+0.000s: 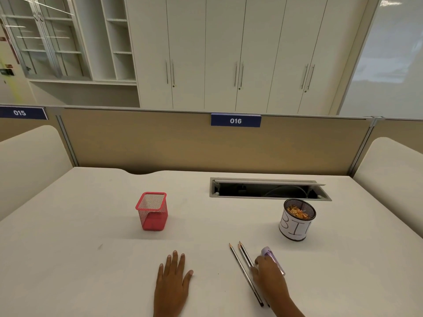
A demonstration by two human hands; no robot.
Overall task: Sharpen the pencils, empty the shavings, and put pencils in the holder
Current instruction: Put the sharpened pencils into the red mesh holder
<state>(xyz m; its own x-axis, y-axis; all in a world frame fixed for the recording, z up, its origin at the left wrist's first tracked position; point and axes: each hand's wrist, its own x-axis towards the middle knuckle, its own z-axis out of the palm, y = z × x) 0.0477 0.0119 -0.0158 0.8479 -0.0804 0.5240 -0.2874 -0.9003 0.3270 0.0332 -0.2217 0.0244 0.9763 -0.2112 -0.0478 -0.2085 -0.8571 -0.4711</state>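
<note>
Your left hand (172, 279) lies flat, palm down, on the pale worktop (91, 259), its fingers (175, 259) spread apart and holding nothing. Your right hand (269, 275) rests over the lilac plastic pencil sharpener (270, 255), fingers curled down around it; how firmly they grip it cannot be told, since the hand hides most of the body. Just to the left of those fingers lie the dark striped wooden pencils (245, 266), side by side, touching the hand's edge, sharpened tips pointing away from you; two tips show, and a third may be tucked against them. Well beyond your left fingertips and slightly to their left stands the red square wire-mesh holder (152, 212), upright. Beyond your right fingers, a little to the right, stands the round black mesh cup wrapped in white paper lettered "BIN" (296, 221), with orange shavings (297, 212) inside.
</note>
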